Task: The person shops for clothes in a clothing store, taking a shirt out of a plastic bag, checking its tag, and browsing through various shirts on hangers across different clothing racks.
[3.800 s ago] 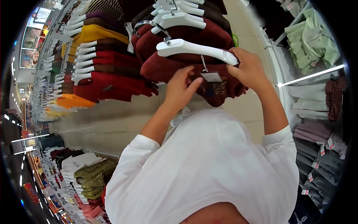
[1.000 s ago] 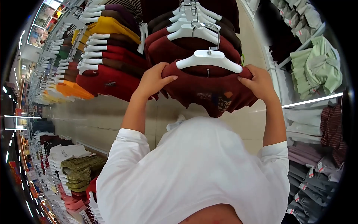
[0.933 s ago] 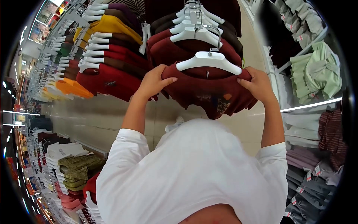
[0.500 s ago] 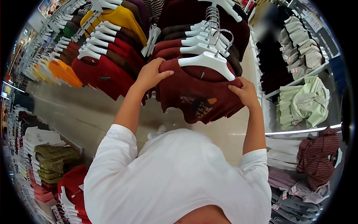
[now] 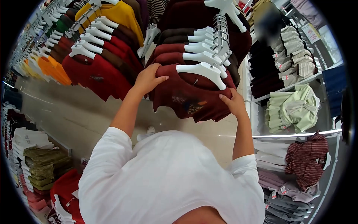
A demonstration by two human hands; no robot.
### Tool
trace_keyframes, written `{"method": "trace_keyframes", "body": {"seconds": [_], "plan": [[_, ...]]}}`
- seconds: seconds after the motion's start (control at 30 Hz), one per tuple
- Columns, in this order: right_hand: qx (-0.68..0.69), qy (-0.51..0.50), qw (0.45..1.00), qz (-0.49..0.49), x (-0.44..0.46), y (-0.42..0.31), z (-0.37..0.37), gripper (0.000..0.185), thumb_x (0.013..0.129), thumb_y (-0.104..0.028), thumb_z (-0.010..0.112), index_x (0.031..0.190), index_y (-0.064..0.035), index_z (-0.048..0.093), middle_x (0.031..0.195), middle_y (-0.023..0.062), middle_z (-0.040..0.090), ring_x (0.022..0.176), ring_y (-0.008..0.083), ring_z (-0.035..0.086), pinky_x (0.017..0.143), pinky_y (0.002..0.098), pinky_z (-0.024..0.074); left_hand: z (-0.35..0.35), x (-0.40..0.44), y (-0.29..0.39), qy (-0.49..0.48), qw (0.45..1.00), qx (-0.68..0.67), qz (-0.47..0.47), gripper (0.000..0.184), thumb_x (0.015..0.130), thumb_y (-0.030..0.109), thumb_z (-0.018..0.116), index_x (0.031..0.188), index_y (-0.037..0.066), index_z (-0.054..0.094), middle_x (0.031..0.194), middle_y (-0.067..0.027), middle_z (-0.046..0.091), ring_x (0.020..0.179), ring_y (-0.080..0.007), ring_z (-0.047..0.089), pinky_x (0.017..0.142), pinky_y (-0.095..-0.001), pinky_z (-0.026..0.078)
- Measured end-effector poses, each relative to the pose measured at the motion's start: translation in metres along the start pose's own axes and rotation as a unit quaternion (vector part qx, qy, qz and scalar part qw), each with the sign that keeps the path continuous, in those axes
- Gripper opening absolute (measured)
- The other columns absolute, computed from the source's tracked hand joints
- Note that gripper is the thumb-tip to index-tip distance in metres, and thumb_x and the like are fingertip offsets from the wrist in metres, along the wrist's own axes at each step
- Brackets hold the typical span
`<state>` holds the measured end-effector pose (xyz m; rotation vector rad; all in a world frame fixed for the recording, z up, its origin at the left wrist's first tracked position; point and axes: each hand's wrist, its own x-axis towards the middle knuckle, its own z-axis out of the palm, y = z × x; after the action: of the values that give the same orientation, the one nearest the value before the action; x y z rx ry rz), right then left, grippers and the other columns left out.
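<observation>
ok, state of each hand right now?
Left hand: closed, thumb in front, pinching one shoulder of the maroon top.
Right hand: closed, thumb in front, pinching the other shoulder of the same top.

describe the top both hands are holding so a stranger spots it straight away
Find the metal rail at upper centre, packed with white hangers. At its near end is a maroon top. Unlike those behind, its patterned front shows, held between left hand and right hand.

The multicoloured motif (image 5: 194, 107) on the dark-red fabric sweater (image 5: 167, 90) is too small to decipher; behind that sweater, dark-brown garments (image 5: 168, 37) are mostly hidden.
</observation>
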<state>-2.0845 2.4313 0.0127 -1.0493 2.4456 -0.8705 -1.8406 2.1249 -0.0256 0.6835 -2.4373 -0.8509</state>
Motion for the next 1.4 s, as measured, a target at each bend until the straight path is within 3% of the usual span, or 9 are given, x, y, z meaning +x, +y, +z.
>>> {"method": "trace_keyframes", "body": {"seconds": [0.17,0.37,0.63,0.77,1.0,1.07,1.13,1.23,1.4], "plan": [[-0.024,0.063,0.995,-0.074,0.002,-0.033,-0.026,0.053,0.095,-0.037,0.068,0.131,0.0003,0.062,0.126,0.0186,0.066,0.114,0.0290,0.065,0.099,0.0370,0.0483,0.006,-0.005,-0.024,0.008,0.999,-0.031,-0.013,0.052,0.086,0.032,0.073,0.128,0.007,0.057,0.118,-0.0185,0.067,0.108,-0.0370,0.064,0.093,-0.0421,0.050],[0.222,0.211,0.940,-0.152,0.053,-0.115,-0.058,0.035,0.100,-0.023,0.062,0.126,0.0004,0.065,0.112,0.0095,0.071,0.086,0.0112,0.067,0.080,0.0259,0.0534,0.013,-0.009,-0.046,-0.005,0.997,-0.064,-0.042,0.035,0.091,0.024,0.062,0.121,0.005,0.056,0.109,-0.0215,0.068,0.105,-0.0425,0.063,0.090,-0.0478,0.049],[0.191,0.111,0.968,-0.118,0.110,-0.135,-0.066,0.025,0.097,-0.010,0.061,0.119,-0.0006,0.067,0.096,0.0023,0.069,0.077,0.0069,0.061,0.070,0.0223,0.0492,0.053,-0.045,-0.128,-0.036,0.990,-0.075,-0.110,0.025,0.091,0.020,0.059,0.110,0.003,0.062,0.101,-0.0256,0.068,0.100,-0.0453,0.064,0.086,-0.0523,0.050],[0.202,0.099,0.964,-0.141,0.127,-0.126,-0.062,0.020,0.098,-0.004,0.057,0.116,-0.0012,0.065,0.096,0.0014,0.069,0.077,0.0057,0.060,0.067,0.0214,0.0471,0.084,-0.090,-0.198,-0.123,0.975,-0.094,-0.157,0.030,0.091,0.025,0.062,0.109,0.003,0.067,0.104,-0.0242,0.069,0.101,-0.0434,0.065,0.086,-0.0501,0.051],[0.167,0.132,0.969,-0.123,0.128,-0.128,-0.062,0.019,0.098,-0.006,0.059,0.116,-0.0007,0.066,0.096,0.0009,0.069,0.076,0.0056,0.060,0.067,0.0207,0.0474,0.097,-0.182,-0.303,-0.331,0.904,0.034,-0.267,0.038,0.092,0.033,0.063,0.110,0.002,0.071,0.105,-0.0235,0.071,0.103,-0.0404,0.067,0.088,-0.0474,0.053],[0.208,0.149,0.958,-0.125,0.121,-0.128,-0.058,0.026,0.098,-0.011,0.061,0.121,-0.0013,0.066,0.105,0.0022,0.070,0.086,0.0065,0.062,0.073,0.0230,0.0486,0.093,-0.222,-0.332,-0.315,0.908,-0.005,-0.277,0.037,0.093,0.033,0.059,0.110,0.003,0.072,0.103,-0.0238,0.071,0.105,-0.0398,0.066,0.090,-0.0482,0.053],[0.245,0.181,0.945,-0.117,0.105,-0.140,-0.054,0.030,0.097,-0.014,0.063,0.124,-0.0017,0.066,0.110,0.0030,0.070,0.092,0.0069,0.062,0.076,0.0246,0.0489,0.105,-0.260,-0.393,-0.454,0.859,0.237,0.017,0.033,0.095,0.028,0.056,0.110,0.004,0.073,0.104,-0.0225,0.071,0.107,-0.0379,0.066,0.090,-0.0480,0.054],[0.179,0.166,0.965,-0.100,0.086,-0.138,-0.059,0.034,0.097,-0.019,0.064,0.127,-0.0025,0.065,0.114,0.0039,0.070,0.099,0.0080,0.062,0.083,0.0253,0.0486,0.089,-0.289,-0.385,-0.469,0.802,0.139,-0.344,0.028,0.094,0.022,0.054,0.105,0.006,0.074,0.105,-0.0210,0.072,0.104,-0.0363,0.068,0.090,-0.0461,0.055],[0.171,0.143,0.971,-0.082,0.088,-0.131,-0.063,0.033,0.098,-0.021,0.065,0.125,-0.0026,0.067,0.111,0.0012,0.070,0.094,0.0066,0.062,0.078,0.0217,0.0458,0.069,-0.312,-0.375,-0.510,0.797,0.133,-0.294,0.026,0.092,0.021,0.055,0.096,0.006,0.076,0.101,-0.0218,0.073,0.097,-0.0373,0.070,0.087,-0.0453,0.055]]}}
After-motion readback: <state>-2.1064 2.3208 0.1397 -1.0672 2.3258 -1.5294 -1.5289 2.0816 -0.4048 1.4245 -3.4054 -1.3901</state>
